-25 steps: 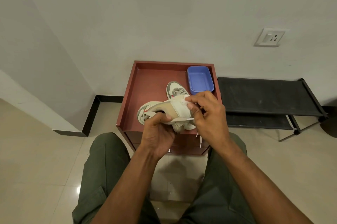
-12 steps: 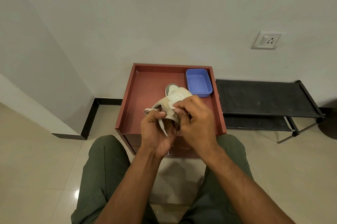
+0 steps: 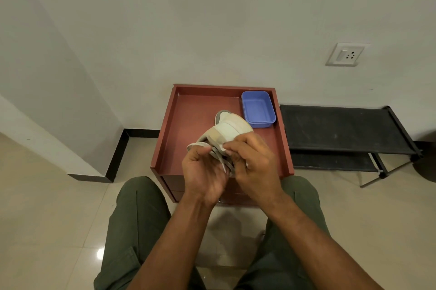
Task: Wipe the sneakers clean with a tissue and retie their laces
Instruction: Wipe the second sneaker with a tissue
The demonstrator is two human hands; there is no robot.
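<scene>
Holding a pale sneaker (image 3: 227, 132) up between them, both hands work over the near edge of the red-brown cabinet top (image 3: 195, 129). The left hand (image 3: 203, 171) has its fingers curled round the shoe's nearer end, with a flat lace (image 3: 222, 165) hanging down between the two palms. The right hand (image 3: 253, 164) is curled against the shoe's side and pinches a small white tissue (image 3: 223, 147) to it at the fingertips. The sneaker is tilted, lifted above the cabinet surface, its sole turned up and away from the camera.

Behind it, a second sneaker (image 3: 220, 115) lies on the cabinet top; only its grey-and-white end shows past the held one. A blue plastic tray (image 3: 258, 110) sits in the far right corner, close against the raised rim. The left half of the cabinet top is bare surface, bounded by the low rim on three sides. To the right, just beside the cabinet, stands a black rack (image 3: 342, 129). A wall socket (image 3: 345, 54) is mounted above it. Green-trousered knees (image 3: 139, 214) flank the cabinet front, with tiled floor between.
</scene>
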